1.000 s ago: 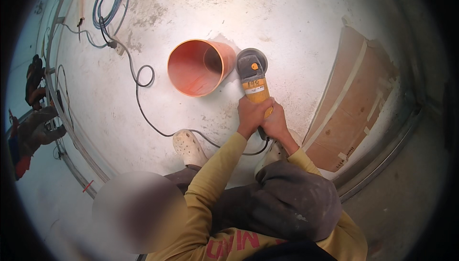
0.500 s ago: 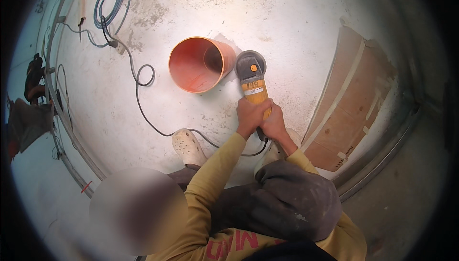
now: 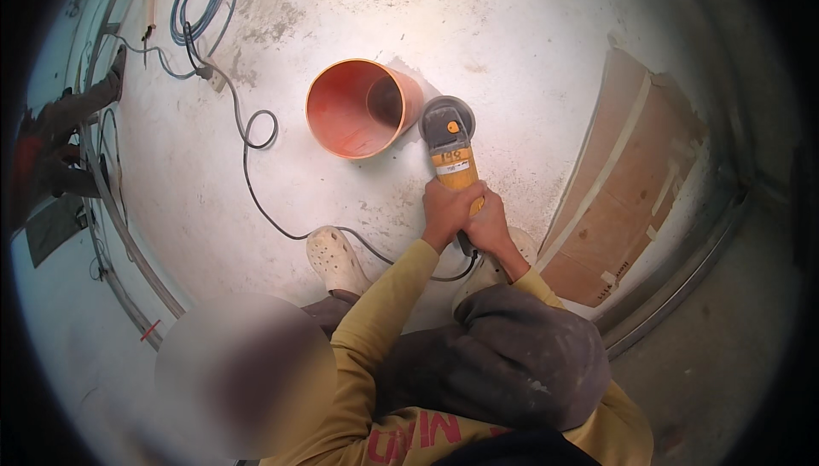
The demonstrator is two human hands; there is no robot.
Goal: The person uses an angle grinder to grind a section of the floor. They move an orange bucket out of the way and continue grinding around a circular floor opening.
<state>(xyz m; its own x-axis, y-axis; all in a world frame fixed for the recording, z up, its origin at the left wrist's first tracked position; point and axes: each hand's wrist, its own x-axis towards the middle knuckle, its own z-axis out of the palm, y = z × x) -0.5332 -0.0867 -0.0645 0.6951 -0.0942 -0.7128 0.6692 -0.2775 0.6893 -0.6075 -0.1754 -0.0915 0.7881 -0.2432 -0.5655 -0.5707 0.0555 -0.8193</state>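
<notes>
Both my hands are wrapped round the yellow body of an angle grinder. My left hand grips it just behind the grey head, and my right hand closes on it from the right, further back. The grinder's round disc end points away from me, right beside an orange plastic pipe. That pipe lies on its side, its wide open mouth facing left and toward me. Whether disc and pipe touch, I cannot tell. A black cord runs from the grinder's rear across the floor.
The cord joins a socket by a coiled blue cable at the far left. Flattened cardboard lies at right, beside a metal rail. Another rail runs along the left; beyond it is another person. My light clogs flank the cord.
The pipe has shifted slightly right and away from me in the picture. The person at the far left has moved, a limb now reaching further up. My hands keep their grip.
</notes>
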